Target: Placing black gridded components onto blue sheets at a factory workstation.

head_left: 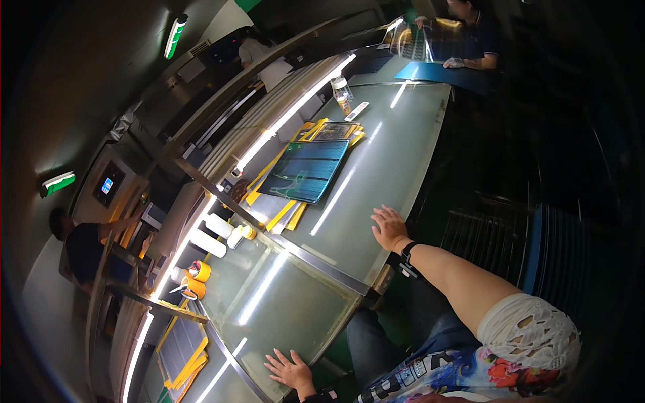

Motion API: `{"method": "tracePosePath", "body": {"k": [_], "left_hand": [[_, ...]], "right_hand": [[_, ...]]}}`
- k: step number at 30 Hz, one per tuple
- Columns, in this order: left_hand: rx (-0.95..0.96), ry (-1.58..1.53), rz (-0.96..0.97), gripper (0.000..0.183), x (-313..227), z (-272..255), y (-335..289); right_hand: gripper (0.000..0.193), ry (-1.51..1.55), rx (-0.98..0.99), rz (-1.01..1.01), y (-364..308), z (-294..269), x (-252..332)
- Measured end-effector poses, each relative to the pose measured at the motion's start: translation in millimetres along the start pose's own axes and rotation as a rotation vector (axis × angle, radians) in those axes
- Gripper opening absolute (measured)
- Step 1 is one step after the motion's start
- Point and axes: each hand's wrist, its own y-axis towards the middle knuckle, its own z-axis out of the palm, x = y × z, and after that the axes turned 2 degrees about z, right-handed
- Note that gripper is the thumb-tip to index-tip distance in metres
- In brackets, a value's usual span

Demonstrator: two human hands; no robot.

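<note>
My left hand (289, 368) lies flat, fingers spread, on the glass worktable (302, 302) near its front edge and holds nothing. My right hand (388, 227) rests palm down with fingers apart on the same table further along, a dark watch on its wrist. A dark blue rectangular panel (308, 169) lies on yellow sheets (282, 216) beyond my right hand, a hand's length or more away from it.
Rolls of yellow tape (195, 279) and white rolls (213, 235) sit at the table's far side. A clear bottle (342, 91) and a white remote (357, 111) stand further down. One person sits at the table's far end (474, 33), another at left (84, 245).
</note>
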Motion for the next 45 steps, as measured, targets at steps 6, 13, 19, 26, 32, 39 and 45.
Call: {"method": "tracePosePath", "body": {"k": [6, 13, 19, 26, 32, 39, 45], "left_hand": [[0.028, 0.023, 0.035, 0.058, -3.4, 2.9, 2.5], [0.089, 0.105, -0.033, 0.059, 0.7, 0.5, 0.4], [0.119, 0.131, -0.026, 0.06, 0.3, 3.7, 9.1], [0.142, 0.153, -0.022, 0.06, 2.3, 5.0, 10.9], [0.132, 0.131, 0.024, 0.061, 27.4, 17.6, 20.6], [0.128, 0.14, 0.042, 0.061, 24.2, 17.5, 20.5], [0.143, 0.136, 0.021, 0.061, 16.0, 11.2, 18.6]], "right_hand": [[0.032, -0.009, -0.008, 0.033, -9.0, -7.5, -10.7], [0.016, 0.175, -0.147, -0.018, -6.4, 0.9, -3.5], [0.013, 0.233, -0.154, -0.003, -4.1, -0.2, -4.6], [0.018, 0.273, -0.142, -0.036, -11.6, -2.9, -10.2], [0.02, 0.287, -0.124, -0.045, -11.2, -0.5, -4.5], [0.022, 0.253, -0.089, -0.032, -12.7, -4.5, -8.2], [0.024, 0.242, -0.128, -0.082, -21.4, -6.8, -11.3]]}}
